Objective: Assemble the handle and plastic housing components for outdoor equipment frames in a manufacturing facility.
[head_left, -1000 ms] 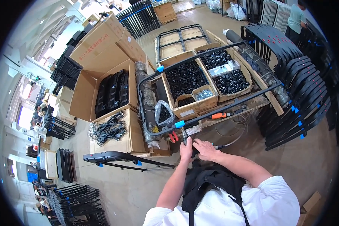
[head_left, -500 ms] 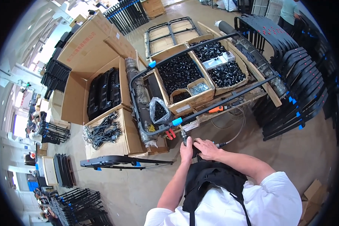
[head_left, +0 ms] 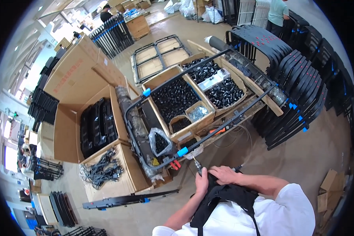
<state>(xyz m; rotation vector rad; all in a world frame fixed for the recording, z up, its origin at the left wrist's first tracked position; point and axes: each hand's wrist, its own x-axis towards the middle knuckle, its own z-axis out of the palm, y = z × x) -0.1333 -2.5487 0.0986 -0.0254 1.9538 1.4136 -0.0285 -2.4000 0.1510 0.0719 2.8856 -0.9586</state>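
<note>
Both my hands are closed around a power screwdriver with an air hose, close in front of my body. My left hand (head_left: 201,181) wraps its front part, and my right hand (head_left: 222,175) lies over the rear of it. The screwdriver (head_left: 198,165) points forward and left, its thin bit close to the near bar of a black tubular frame (head_left: 235,114). Whether the bit touches the bar I cannot tell. Blue wrapping (head_left: 183,152) sits on that bar near the bit. The frame lies across the bench over the parts boxes. My fingers hide the tool's grip.
Wooden boxes hold black plastic caps (head_left: 175,96) and screws (head_left: 198,113). Red-handled pliers (head_left: 175,165) and an orange-handled tool (head_left: 217,131) are at the bench edge. An open carton (head_left: 65,131) and cables (head_left: 102,170) stand left; black frames (head_left: 299,84) are stacked right.
The view has shifted, so the bench sits lower and further left. Both hands keep hold of the screwdriver, whose body now slants more to the left toward the frame.
</note>
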